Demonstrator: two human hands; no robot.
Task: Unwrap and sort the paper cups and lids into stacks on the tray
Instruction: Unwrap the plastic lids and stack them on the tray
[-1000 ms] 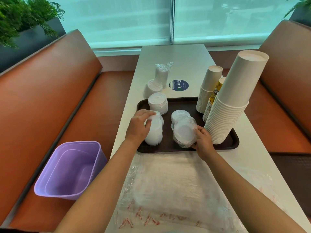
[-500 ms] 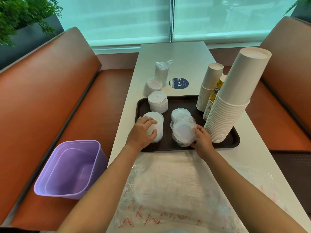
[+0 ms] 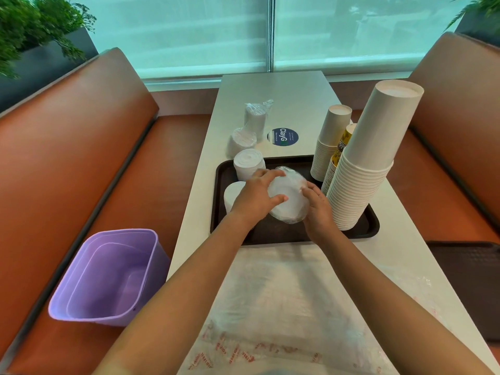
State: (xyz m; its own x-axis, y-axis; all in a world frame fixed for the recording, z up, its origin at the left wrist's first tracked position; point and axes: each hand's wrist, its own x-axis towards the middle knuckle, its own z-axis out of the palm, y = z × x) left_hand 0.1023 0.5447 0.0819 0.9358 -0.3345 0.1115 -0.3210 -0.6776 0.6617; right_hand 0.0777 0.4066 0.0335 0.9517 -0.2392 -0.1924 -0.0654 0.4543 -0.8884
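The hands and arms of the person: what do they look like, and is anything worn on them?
Both forearms are bare as far as the picture shows, with no sleeves in view. The left hand and the right hand wear no gloves. No watch, bracelet or ring can be seen.

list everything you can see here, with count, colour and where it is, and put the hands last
tray: one, dark brown, on the table
table: one, white, between the benches
wrapped lid bundle: one, white in clear plastic, held over the tray
unwrapped lid stacks: two, white, left side of the tray
wrapped lid packs: two, white, on the table beyond the tray
cup stacks: three, two white and one yellow-printed, right side of the tray
round sticker: one, dark blue, on the table
plastic bag: one, clear with red print, near table end
bin: one, purple, on the left bench
left hand: grips the bundle
right hand: grips the bundle
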